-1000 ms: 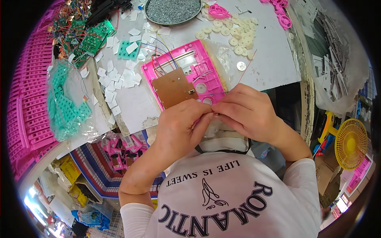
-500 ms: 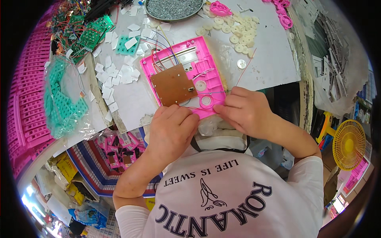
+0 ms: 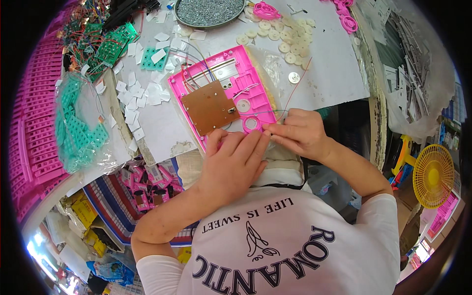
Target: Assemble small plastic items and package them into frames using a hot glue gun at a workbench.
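Observation:
A pink plastic housing (image 3: 256, 81) lies tilted on the worktable, its inside facing up. A brown circuit board (image 3: 209, 105) rests over its left part, with coloured wires at the board's far edge. My left hand (image 3: 231, 160) lies across the housing's near edge, fingers stretched out and thumb apart. At the near right corner, my right hand (image 3: 302, 132) is closed in a pinch on a thin red wire (image 3: 297, 88), whose loose end sticks up past the fingers. Beside the fingertips sits a round part in a pink ring (image 3: 251, 124). The exact pinch point is too small to make out.
Beyond the housing stand a round tray of screws (image 3: 209, 12) and a spread of whitish discs (image 3: 295, 46). White paper pieces (image 3: 140, 93), green circuit boards (image 3: 115, 42) and a bag of teal parts (image 3: 76, 128) lie left. A yellow fan (image 3: 433, 169) is at right.
My left hand has shifted right along the housing's near edge, its fingers going from bent to stretched out. My right hand stays at the corner. The housing appears slightly further left.

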A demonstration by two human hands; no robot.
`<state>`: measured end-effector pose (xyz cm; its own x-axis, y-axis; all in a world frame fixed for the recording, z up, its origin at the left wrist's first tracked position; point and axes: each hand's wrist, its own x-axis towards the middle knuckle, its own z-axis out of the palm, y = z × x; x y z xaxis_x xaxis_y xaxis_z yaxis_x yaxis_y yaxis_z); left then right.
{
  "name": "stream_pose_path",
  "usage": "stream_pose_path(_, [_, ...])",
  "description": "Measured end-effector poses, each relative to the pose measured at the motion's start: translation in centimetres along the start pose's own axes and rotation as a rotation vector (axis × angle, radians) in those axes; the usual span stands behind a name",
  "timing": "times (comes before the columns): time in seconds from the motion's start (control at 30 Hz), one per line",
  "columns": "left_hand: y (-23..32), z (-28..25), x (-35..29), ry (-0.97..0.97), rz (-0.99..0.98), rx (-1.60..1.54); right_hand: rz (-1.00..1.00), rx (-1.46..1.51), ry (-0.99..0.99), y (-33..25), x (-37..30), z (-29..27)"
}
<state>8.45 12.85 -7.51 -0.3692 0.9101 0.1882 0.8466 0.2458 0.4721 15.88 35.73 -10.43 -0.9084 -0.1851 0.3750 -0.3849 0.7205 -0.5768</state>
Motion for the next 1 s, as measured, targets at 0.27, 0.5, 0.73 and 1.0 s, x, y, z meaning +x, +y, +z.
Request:
stream_pose_path(0.27, [1.3, 0.7, -0.1, 0.032, 0.160, 0.462, 0.029, -0.606, -0.641, -6.0, -0.7, -3.0])
stream_pose_path(0.5, [0.7, -0.7, 0.3, -0.151, 0.127, 0.332, 0.142, -0.171, -0.574, -3.5, 9.8, -4.7])
stream_pose_path(0.73, [-2.9, -3.1, 1.0, 0.200, -0.165, -0.133, 0.177, -0.382, -0.116, 0.4, 15.4, 3.6])
stream_pose_path(1.0, [-11.6, -4.7, 3.0, 0.517, -0.483, -0.118, -0.070, -0.124, -0.043, 0.9, 13.7, 2.9])
